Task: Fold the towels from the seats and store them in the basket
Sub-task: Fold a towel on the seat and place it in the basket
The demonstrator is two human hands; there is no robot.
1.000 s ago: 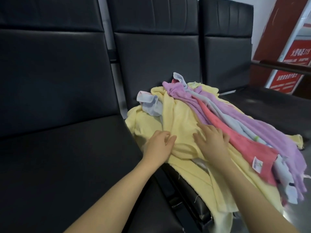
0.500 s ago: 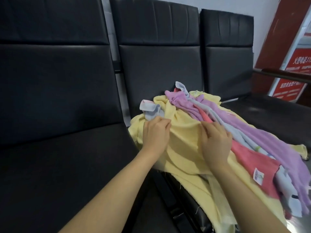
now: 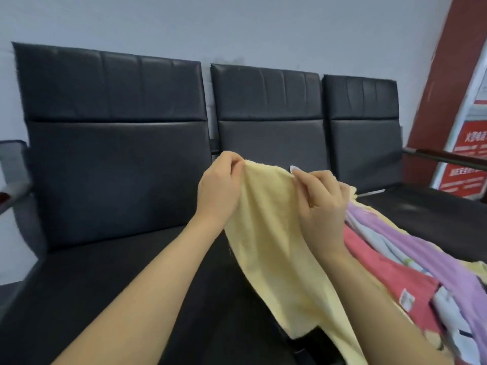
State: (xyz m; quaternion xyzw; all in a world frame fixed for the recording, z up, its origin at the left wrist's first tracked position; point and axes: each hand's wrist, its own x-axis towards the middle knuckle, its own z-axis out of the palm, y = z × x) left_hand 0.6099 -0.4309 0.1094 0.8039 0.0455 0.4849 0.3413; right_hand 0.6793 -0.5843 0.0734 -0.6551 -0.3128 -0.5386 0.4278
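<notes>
Grip, two-handed: left hand (image 3: 220, 188) and right hand (image 3: 320, 198) each pinch the top edge of one yellow towel (image 3: 271, 248) between curled fingers and thumb, hands near each other, raised level before the middle seat backrest (image 3: 268, 133). Towel: hangs below the grip, long axis running downward and to the right, lower end trailing off the seat front. Remaining towels (image 3: 421, 280), pink, lilac, pale blue: heaped just right of the right hand, lengthwise toward lower right.

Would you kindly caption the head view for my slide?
Left hand and right hand pinch a pale yellow terry towel above black padded seats.
</notes>
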